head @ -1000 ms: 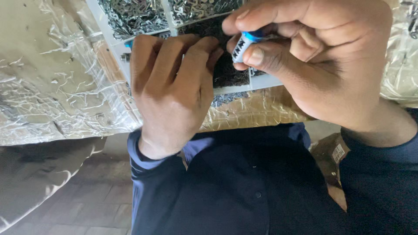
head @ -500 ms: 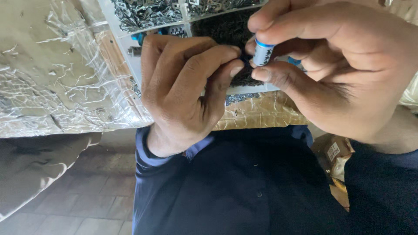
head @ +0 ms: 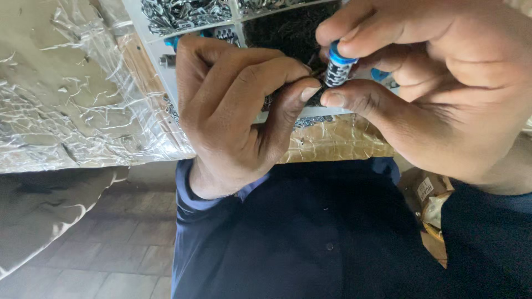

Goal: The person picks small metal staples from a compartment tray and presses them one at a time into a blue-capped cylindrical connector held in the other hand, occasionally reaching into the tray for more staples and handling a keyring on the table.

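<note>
The right hand [head: 443, 94] has lifted the small blue-capped cylinder with black-and-white print [head: 337, 67] slightly, pinched between thumb and forefinger over the white compartmented tray [head: 160, 41]. The left hand [head: 238, 111] has closed in, its fingertips now pinching a thin dark piece just left of the cylinder.

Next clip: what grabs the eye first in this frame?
Two hands meeting close to the camera: the right hand pinches a small blue-capped cylinder between thumb and forefinger, and the left hand brings its fingertips against it. Behind them lies a white compartment tray of small metal parts, on a table wrapped in crinkled clear plastic at upper left.
</note>
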A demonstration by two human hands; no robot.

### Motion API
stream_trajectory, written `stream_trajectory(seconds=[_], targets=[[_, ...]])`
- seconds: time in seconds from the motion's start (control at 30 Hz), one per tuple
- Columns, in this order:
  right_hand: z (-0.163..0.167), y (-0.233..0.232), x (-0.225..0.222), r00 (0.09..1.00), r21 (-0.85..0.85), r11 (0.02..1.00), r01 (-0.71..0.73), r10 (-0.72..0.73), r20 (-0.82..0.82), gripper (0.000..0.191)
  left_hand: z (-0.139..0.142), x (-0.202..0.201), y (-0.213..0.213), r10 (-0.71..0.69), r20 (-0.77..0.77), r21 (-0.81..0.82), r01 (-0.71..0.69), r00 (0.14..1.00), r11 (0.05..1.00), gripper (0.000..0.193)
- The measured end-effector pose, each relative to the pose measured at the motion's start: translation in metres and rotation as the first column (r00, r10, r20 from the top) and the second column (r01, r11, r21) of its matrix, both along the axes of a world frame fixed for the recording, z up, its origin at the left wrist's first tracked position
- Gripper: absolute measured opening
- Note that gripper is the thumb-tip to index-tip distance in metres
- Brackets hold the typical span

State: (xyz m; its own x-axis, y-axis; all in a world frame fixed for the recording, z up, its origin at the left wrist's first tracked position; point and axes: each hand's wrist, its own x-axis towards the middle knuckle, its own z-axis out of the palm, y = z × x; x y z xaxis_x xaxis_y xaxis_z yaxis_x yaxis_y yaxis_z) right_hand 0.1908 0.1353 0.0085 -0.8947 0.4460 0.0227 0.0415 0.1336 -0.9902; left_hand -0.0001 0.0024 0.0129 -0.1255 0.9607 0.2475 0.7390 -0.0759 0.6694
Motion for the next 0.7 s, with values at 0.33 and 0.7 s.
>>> stream_trajectory(seconds=[0.33,0.7], targets=[[-0.0009,-0.0003,0.0045,1.0,0.046,0.999,-0.011,0.01,0.026,0.037,0.0,0.0081,0.001,-0.021,-0.218,-0.089,0.002,0.976,0.996,0.017],[-0.0064,0.0048,-0.0001,0.993,0.173,0.982,-0.081,0.095,-0.076,0.034,-0.0061,0.0022,-0.007,-0.008,0.188,0.072,-0.006,0.982,0.997,0.017]])
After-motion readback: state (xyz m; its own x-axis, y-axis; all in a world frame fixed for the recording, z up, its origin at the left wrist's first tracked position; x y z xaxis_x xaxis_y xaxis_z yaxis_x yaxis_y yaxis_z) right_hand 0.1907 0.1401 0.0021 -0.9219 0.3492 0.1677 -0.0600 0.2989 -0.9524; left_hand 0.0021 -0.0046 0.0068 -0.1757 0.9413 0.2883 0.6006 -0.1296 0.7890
